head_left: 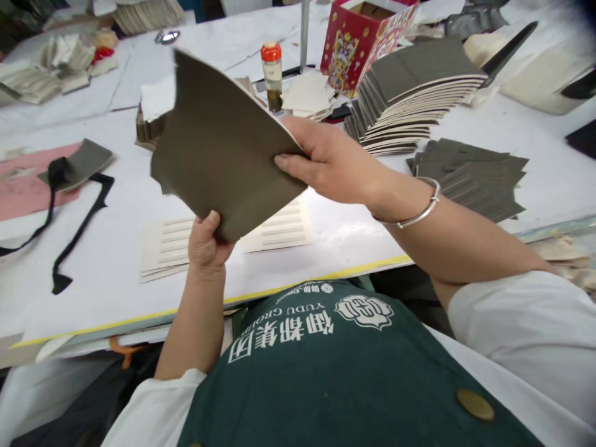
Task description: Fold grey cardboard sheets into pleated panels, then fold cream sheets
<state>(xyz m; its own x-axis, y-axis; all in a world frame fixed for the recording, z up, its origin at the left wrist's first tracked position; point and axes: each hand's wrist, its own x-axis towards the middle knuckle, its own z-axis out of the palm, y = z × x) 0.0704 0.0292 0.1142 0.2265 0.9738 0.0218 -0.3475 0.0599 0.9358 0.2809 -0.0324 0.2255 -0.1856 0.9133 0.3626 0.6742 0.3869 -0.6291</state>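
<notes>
A dark olive-grey sheet (pixel 223 143), which looks like leather with a pale edge, is held up above the table in both hands. My left hand (pixel 207 242) pinches its lower corner, thumb on the near face. On the right edge my right hand (pixel 326 158) grips it, thumb in front and the other fingers behind. Below the sheet lie cream pieces with slots (pixel 284 226), partly hidden by it. To the right are a fanned stack of similar dark pieces (pixel 419 93) and a loose pile of smaller dark pieces (pixel 475 177).
A jar with an orange lid (pixel 272 77) stands behind the sheet, close to a metal post (pixel 304 37). Farther back is a red patterned box (pixel 354 46). Black strips (pixel 84 223) and pink material (pixel 37 180) lie at left. Yellow tape (pixel 326 273) runs along the table's front edge.
</notes>
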